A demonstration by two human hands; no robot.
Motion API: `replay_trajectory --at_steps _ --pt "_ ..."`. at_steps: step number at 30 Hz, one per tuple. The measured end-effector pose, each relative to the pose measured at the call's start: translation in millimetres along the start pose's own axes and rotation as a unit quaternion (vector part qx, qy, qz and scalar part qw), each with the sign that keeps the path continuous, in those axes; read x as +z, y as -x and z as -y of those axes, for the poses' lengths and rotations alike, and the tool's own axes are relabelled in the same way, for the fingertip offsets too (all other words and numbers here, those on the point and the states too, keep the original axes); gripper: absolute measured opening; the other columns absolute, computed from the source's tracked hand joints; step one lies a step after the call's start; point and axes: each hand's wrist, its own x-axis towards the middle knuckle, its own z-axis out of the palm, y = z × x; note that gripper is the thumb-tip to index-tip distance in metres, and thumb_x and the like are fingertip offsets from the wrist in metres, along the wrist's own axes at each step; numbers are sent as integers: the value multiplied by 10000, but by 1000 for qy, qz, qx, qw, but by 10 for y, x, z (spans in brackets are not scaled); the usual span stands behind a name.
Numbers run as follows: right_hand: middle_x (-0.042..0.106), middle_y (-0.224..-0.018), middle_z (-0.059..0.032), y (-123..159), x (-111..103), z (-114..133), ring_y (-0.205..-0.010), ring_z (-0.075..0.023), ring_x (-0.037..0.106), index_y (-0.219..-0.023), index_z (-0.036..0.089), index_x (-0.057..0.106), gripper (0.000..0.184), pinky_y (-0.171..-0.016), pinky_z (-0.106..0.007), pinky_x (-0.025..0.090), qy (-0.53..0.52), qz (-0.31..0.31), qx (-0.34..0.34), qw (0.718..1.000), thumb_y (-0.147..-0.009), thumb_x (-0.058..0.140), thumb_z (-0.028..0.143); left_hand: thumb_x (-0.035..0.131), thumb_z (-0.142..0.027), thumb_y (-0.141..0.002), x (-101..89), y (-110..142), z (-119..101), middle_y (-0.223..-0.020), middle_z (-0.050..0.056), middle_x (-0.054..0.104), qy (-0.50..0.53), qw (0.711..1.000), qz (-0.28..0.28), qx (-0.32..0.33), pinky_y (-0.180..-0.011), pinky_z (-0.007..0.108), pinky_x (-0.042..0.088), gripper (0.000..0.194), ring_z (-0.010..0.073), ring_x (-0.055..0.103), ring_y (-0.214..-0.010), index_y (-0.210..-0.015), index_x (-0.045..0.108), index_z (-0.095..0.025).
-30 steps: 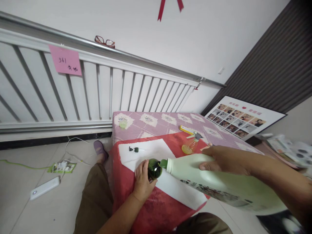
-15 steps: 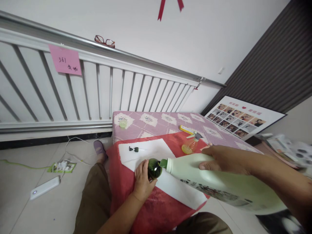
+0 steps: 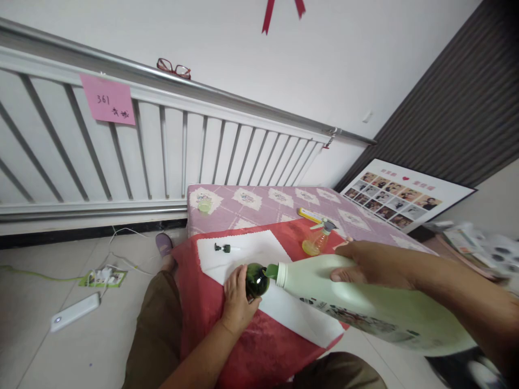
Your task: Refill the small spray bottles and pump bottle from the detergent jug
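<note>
My left hand [image 3: 239, 296] is wrapped round a dark green bottle [image 3: 257, 281] on a white sheet [image 3: 253, 246]. In my right hand [image 3: 360, 265] is a large pale green jug [image 3: 324, 281], tipped on its side, its green spout [image 3: 272, 271] at the bottle's mouth. Whether liquid is running between them I cannot tell. A dark pump top [image 3: 223, 248] lies on the white sheet beyond the bottle. To the right of the sheet stands a clear spray bottle [image 3: 317, 241] with yellow liquid in its bottom.
Under the sheet, a red cloth [image 3: 211, 335] covers part of a table with a purple patterned cloth [image 3: 259, 216]. On it are a small pale green cap-like piece [image 3: 204, 206] and a yellow box [image 3: 310, 215]. Behind runs a white radiator [image 3: 235, 151]. A power strip [image 3: 103, 277] lies on the floor.
</note>
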Motion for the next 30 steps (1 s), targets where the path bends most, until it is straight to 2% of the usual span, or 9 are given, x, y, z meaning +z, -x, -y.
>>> replay_trajectory --at_steps 10,15,22,30 --pt "686 -1018 -92 18 -11 31 -926 -300 643 -927 224 608 425 -748 -359 451 19 -6 -4 1000 -763 490 598 663 -187 -651 10 4 13 -1388 132 399 -2 1000 -3 8 -1071 500 310 859 298 373 -1293 -1396 236 -204" --pt "703 -956 -84 7 -13 21 -873 -296 652 -880 226 610 400 -711 -360 456 -4 2 -6 1000 -755 505 591 674 -179 -644 5 3 11 -1381 131 405 2 1000 -7 12 -1069 487 317 868 293 378 -1286 -1394 238 -204" --pt "706 -1004 -95 -1 -12 33 -915 -309 644 -910 219 622 419 -739 -357 454 3 -4 -16 1000 -746 510 588 658 -180 -653 6 0 10 -1392 133 399 1 1000 2 4 -1074 517 304 861 305 369 -1300 -1399 229 -211" --pt "695 -1023 -103 13 -22 54 -932 -315 640 -921 210 612 416 -757 -374 453 12 2 -4 1000 -755 504 576 661 -201 -649 23 2 24 -1383 129 414 -5 1000 -9 10 -1070 489 323 850 299 383 -1289 -1396 255 -198"
